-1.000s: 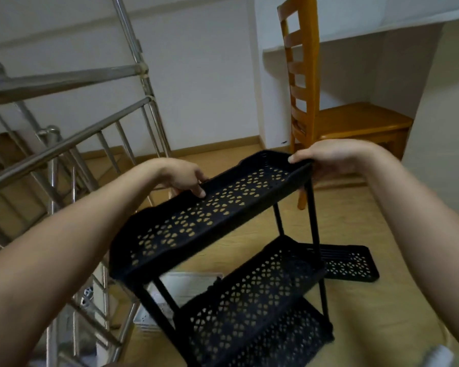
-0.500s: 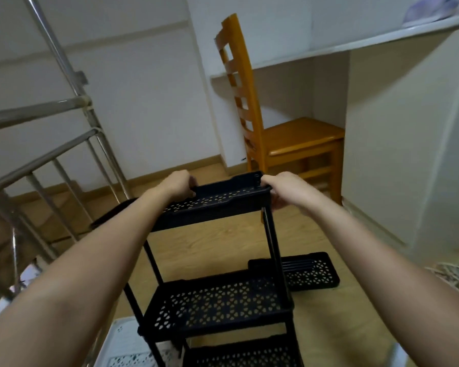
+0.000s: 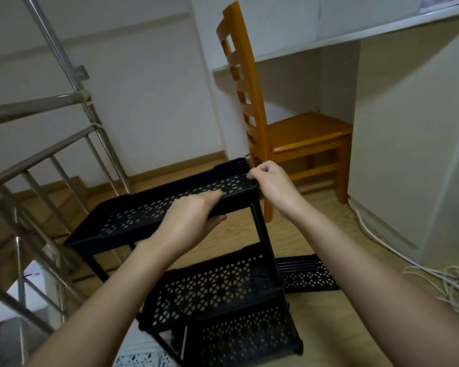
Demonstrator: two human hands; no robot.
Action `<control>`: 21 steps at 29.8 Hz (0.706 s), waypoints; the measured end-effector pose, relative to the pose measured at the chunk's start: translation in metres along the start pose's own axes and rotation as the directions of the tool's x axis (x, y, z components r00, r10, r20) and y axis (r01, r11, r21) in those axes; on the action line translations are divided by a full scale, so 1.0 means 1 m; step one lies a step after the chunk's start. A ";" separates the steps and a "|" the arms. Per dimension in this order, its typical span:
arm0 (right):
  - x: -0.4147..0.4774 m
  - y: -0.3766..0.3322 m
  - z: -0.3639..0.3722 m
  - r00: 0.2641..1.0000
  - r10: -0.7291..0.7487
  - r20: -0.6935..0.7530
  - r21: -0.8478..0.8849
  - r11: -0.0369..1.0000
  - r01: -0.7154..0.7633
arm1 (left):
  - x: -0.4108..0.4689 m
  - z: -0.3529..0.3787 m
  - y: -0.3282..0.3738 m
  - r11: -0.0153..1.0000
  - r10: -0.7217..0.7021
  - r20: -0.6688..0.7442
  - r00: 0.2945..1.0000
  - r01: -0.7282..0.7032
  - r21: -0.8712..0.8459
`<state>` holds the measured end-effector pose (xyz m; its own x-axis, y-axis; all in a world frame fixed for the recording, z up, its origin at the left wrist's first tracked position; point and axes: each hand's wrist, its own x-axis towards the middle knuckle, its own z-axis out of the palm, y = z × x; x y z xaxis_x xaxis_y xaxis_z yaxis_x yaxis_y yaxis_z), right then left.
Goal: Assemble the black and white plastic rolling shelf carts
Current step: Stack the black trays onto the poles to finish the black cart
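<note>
The black three-tier cart (image 3: 261,234) stands on the wooden floor (image 3: 321,202) in the near middle of the scene, just right of a steel stair railing (image 3: 45,152) and in front of a wooden ladder-back chair (image 3: 297,133). Its top tray (image 3: 143,215) sits on thin black posts and tilts a little, with its left end lower and nearer. The middle tray (image 3: 215,290) and bottom tray (image 3: 244,337) lie below it, all three pierced with the same small cut-out pattern. The left hand (image 3: 188,223) grips the near long rim of the top tray right of its middle, with the fingers hooked over the rim onto the tray floor and the thumb underneath. The right hand (image 3: 270,181) is at the tray's right end by the far corner. Its fingers are curled tight against the end rim, though I cannot tell how much of the rim they enclose. A loose black tray (image 3: 308,276) lies flat on the floor just right of the cart, partly hidden behind the cart's right post. A white perforated tray (image 3: 141,360) shows at the near edge, beside the foot of the cart. A tangle of pale cords (image 3: 451,284) lies on the floor at the far right, near the base of a white wall unit.
</note>
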<state>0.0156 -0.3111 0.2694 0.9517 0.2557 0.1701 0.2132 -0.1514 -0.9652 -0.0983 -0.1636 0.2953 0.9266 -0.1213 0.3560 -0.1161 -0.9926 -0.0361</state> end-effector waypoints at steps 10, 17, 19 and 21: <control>0.009 0.021 -0.034 0.942 0.124 0.312 0.090 0.983 -0.160 | 0.025 0.027 0.018 0.998 -0.050 -0.007 0.999 0.051 0.027; 0.009 0.097 -0.078 0.943 0.182 0.280 0.038 0.979 -0.200 | -0.029 0.103 0.110 0.852 0.272 -0.322 0.907 -0.383 -0.358; 0.011 0.145 -0.086 0.939 0.286 0.190 -0.062 0.958 -0.279 | -0.028 0.152 0.130 0.857 0.276 -0.035 0.960 -0.263 -0.444; 0.013 0.202 -0.089 0.918 0.383 0.107 -0.210 0.911 -0.355 | -0.018 0.207 0.138 0.884 0.168 0.227 0.959 -0.045 -0.465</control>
<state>0.0908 -0.4227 0.0947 0.9313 0.2787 -0.2345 -0.0976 -0.4295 -0.8978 -0.0569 -0.3000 0.0903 0.9505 -0.2852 0.1237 -0.3109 -0.8685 0.3861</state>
